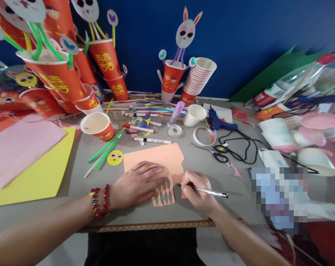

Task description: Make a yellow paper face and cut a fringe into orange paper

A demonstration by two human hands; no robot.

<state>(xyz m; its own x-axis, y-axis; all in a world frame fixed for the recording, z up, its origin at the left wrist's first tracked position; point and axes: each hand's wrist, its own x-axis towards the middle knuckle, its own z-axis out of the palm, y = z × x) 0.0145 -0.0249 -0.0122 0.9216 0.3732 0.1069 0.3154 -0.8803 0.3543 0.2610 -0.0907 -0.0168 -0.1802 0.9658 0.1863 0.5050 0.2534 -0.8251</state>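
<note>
A sheet of orange paper (153,157) lies on the grey table, with a row of narrow leaf-shaped holes cut near its lower edge. My left hand (141,181) rests flat on it, fingers stretched out and holding nothing. In my right hand (198,188) is a pen (214,193), gripped between thumb and fingers. The pen's tip meets the paper beside a small drawn leaf outline, just right of my left fingertips. A round yellow paper face (115,157) lies left of the sheet.
Scissors (220,156), a tape roll (204,136) and a blue glue gun (219,120) lie to the right. Behind the sheet are a white marker (152,140) and an open paper cup (97,126). Stacked cups (198,79) stand by the blue wall. Yellow paper (60,162) lies left.
</note>
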